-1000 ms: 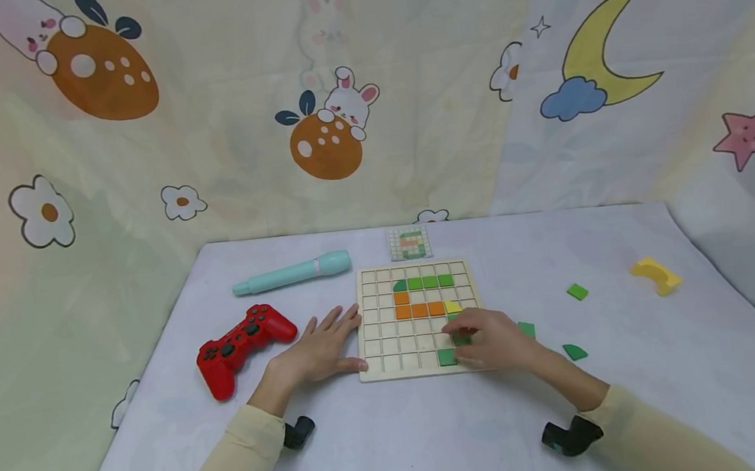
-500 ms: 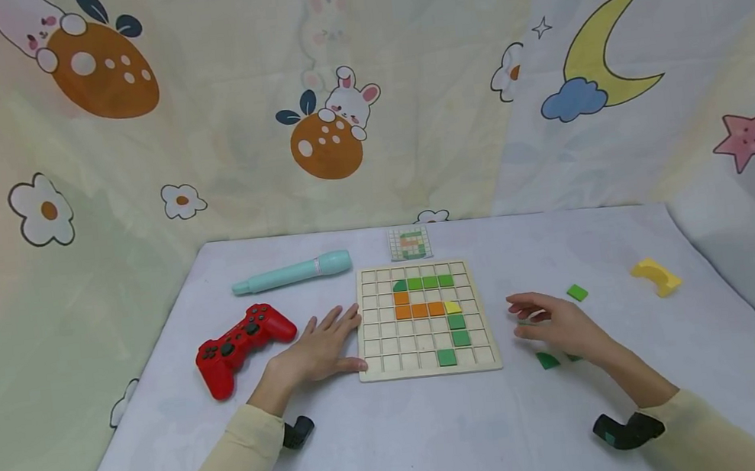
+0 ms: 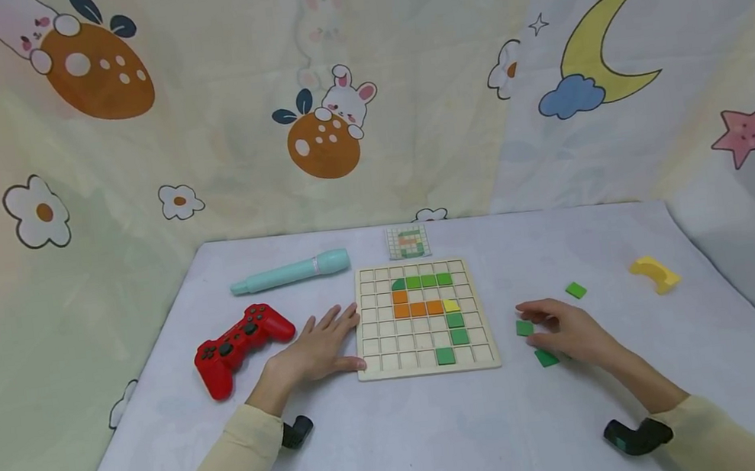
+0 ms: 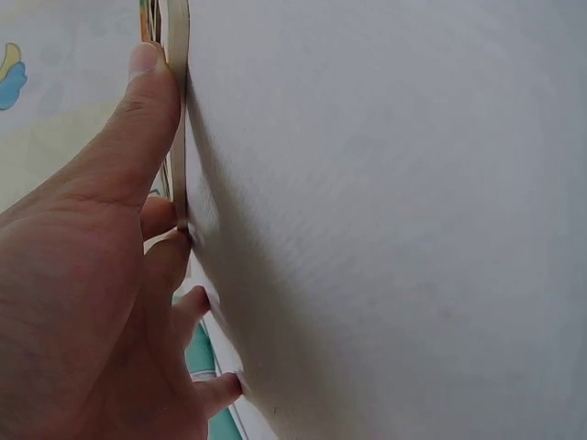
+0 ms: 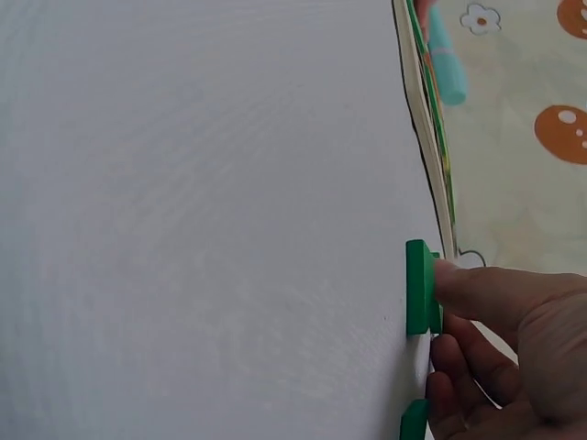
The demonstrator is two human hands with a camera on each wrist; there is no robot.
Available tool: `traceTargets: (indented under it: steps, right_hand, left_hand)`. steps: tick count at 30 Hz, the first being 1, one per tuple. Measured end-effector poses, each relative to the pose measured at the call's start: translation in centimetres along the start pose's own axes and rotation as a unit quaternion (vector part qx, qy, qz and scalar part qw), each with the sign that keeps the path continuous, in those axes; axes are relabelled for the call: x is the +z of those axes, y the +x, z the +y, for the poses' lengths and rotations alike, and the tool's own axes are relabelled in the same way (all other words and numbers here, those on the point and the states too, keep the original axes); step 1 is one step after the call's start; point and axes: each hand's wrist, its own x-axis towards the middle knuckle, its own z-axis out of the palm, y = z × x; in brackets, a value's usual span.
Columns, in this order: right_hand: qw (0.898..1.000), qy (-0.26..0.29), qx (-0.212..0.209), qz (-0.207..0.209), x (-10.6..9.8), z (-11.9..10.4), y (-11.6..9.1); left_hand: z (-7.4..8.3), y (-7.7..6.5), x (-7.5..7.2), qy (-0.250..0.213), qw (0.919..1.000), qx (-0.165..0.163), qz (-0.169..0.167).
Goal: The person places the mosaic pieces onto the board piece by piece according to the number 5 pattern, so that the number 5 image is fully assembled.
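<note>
In the head view my right hand (image 3: pixel 570 330) is beside the board, its thumb and fingertips at opposite edges of a green square tile (image 3: pixel 524 327). The right wrist view shows the thumb against the tile, just behind a nearer green piece (image 5: pixel 418 289). That green piece (image 3: pixel 546 357) lies below the thumb in the head view. My left hand (image 3: pixel 316 349) rests with spread fingers at the left edge of the wooden grid board (image 3: pixel 378 347), its thumb (image 4: pixel 147 101) touching the rim. Green, orange and yellow tiles (image 3: pixel 418 309) sit in the board's squares.
Another green tile (image 3: pixel 576 290) and a yellow arched block (image 3: pixel 656 274) lie to the right. A small pattern card (image 3: pixel 408 242) is behind the board. On the left are a red game controller (image 3: pixel 244 348) and a turquoise microphone-shaped stick (image 3: pixel 290 271).
My right hand has left the board and moved right, then down to the green square tile. Green tiles it covered on the board now show. The left hand stays in place.
</note>
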Motion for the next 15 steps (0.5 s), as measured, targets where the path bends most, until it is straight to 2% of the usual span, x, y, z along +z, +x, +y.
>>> traceTargets:
  steps: [15]
  right_hand:
    - [0.999,-0.033,-0.017,0.008,0.4,-1.2,0.9]
  left_hand:
    - [0.1,-0.1,-0.1,-0.006,0.9999,0.009,0.005]
